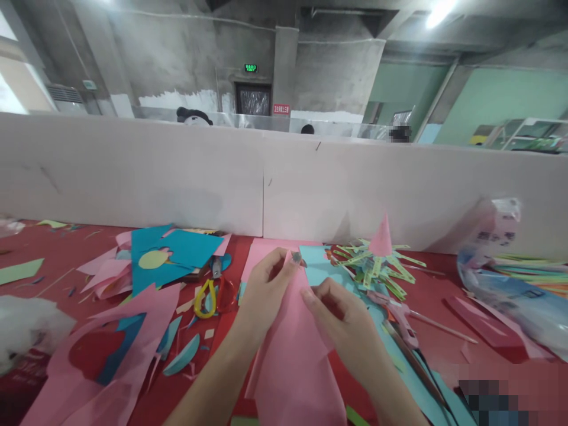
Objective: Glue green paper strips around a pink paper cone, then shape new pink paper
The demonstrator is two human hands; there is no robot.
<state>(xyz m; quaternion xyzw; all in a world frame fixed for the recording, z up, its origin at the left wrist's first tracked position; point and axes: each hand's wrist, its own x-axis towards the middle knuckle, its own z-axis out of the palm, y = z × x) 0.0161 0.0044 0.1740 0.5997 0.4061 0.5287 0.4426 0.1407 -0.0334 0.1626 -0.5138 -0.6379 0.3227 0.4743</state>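
A pink paper sheet (295, 361) hangs between both hands, rising to a point at the top. My left hand (265, 291) pinches the sheet's upper left edge near the tip, fingers closed on it. My right hand (339, 312) grips the right edge a little lower, fingers curled over the paper. A light blue sheet (316, 264) lies on the red table (57, 260) just behind the hands.
Yellow-handled scissors (205, 299) and a red pair (226, 294) lie left of the hands. Cut pink and blue paper (171, 251) is strewn at left, green paper strips (377, 269) and a pink cone (381, 238) at right. A plastic bag (510, 278) sits far right. A white partition (266, 177) runs behind.
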